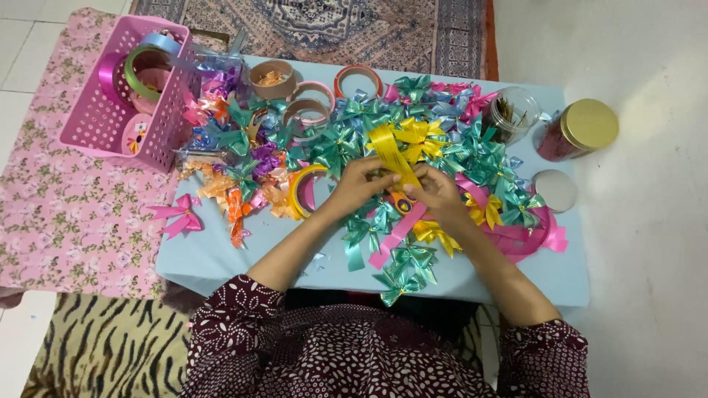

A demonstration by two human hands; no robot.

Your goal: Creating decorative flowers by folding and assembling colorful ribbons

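Person's wearing a dark maroon top covered in small white floral and dotted prints, sleeves ending at the elbows, forearms and hands (398, 188) showing bare.

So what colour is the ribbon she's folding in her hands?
Yellow: the ribbon between both hands, seen clearly in the head view.

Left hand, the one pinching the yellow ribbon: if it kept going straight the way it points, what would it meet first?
The left hand points toward the right hand, so it would likely meet those fingers first, with the yellow ribbon between them. Depth is hard to judge.
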